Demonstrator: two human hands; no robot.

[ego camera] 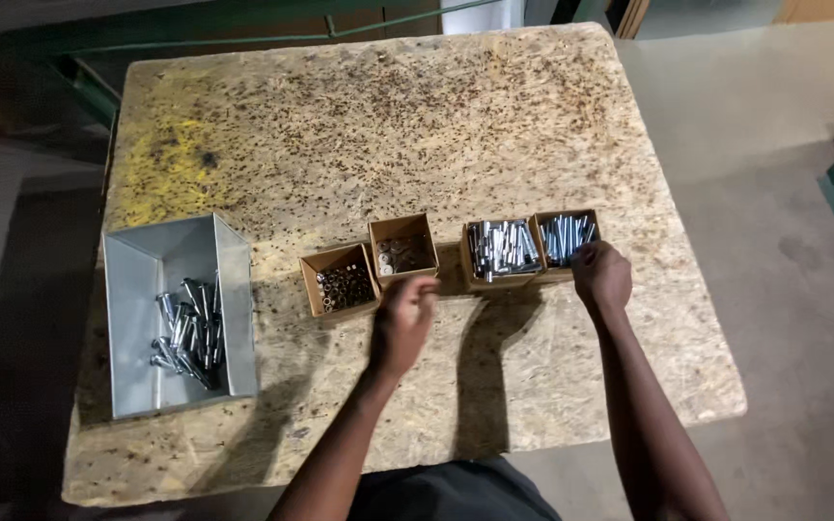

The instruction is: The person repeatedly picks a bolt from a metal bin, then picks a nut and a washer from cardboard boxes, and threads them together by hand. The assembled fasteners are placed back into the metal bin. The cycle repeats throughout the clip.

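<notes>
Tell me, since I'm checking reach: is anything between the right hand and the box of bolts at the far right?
Nothing visible. The right hand is already at the near edge of the rightmost box, fingers at its rim.

Chipboard counter (417,125), flecked surface, yellow stain at far left corner. On left: grey metal bin (137,270), open end toward near edge, silver bolts (185,333) piled inside. Toward middle: small cardboard box (316,289) with dark nuts, beside it second cardboard box (400,230) with washers, set slightly farther back. On right: two more cardboard boxes touching side by side, third box (470,275) and fourth box (544,220), both full of silver pins. Near half bare.
</notes>
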